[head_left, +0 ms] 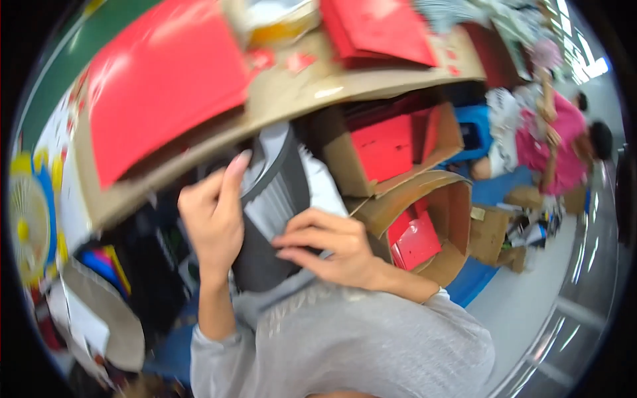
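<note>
On my lap, below the table edge, lies a dark grey item [292, 174] with a pale, ribbed-looking inside; blur hides its exact kind. My left hand [215, 205] is closed at its left edge, the thumb pointing up and the fingers curled. Over its lower right side, my right hand [335, 245] has thumb and fingertips brought together; I cannot make out what is between them. White sheet-like material [320, 182] shows behind the dark item, just above my right hand.
Glossy red sheets [166, 86] and a red stack [378, 30] lie on the brown-topped table [292, 99]. Right of me, an upper cardboard box [451, 129] and a lower one [458, 225] hold red pieces. A yellow-and-blue fan [30, 225] stands left; a person in pink [557, 146] sits right.
</note>
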The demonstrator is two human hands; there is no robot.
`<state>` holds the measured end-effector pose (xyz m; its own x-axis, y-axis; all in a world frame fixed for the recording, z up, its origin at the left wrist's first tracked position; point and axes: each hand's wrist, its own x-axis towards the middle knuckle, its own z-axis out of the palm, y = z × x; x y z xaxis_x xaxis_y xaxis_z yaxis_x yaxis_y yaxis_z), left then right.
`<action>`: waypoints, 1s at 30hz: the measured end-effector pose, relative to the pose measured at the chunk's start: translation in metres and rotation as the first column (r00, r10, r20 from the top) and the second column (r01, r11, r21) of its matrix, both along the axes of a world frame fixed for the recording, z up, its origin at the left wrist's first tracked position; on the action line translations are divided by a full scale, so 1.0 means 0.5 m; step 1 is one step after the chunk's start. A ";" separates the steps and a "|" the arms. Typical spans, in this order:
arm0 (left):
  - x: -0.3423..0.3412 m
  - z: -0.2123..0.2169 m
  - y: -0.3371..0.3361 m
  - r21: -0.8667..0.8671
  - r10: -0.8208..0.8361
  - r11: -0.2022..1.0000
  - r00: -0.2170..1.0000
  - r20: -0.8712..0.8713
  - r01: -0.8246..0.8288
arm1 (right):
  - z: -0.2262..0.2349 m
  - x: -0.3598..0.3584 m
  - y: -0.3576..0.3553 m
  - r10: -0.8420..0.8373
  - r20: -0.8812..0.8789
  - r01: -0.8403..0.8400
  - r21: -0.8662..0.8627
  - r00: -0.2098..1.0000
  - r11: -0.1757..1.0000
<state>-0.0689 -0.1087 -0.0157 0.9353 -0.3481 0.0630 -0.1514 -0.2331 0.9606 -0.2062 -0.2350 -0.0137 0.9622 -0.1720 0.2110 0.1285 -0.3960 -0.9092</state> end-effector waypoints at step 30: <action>0.052 0.073 0.197 0.152 -0.285 0.955 0.934 0.217 0.256 | 0.148 0.388 -0.004 0.419 0.350 -0.422 -0.073 0.838 0.904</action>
<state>-0.0428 -0.0104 0.0209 0.7686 -0.6042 0.2102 -0.4412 -0.2627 0.8581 -0.0120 -0.2370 0.0602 0.8056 0.2298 0.5461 0.5899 -0.2252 -0.7754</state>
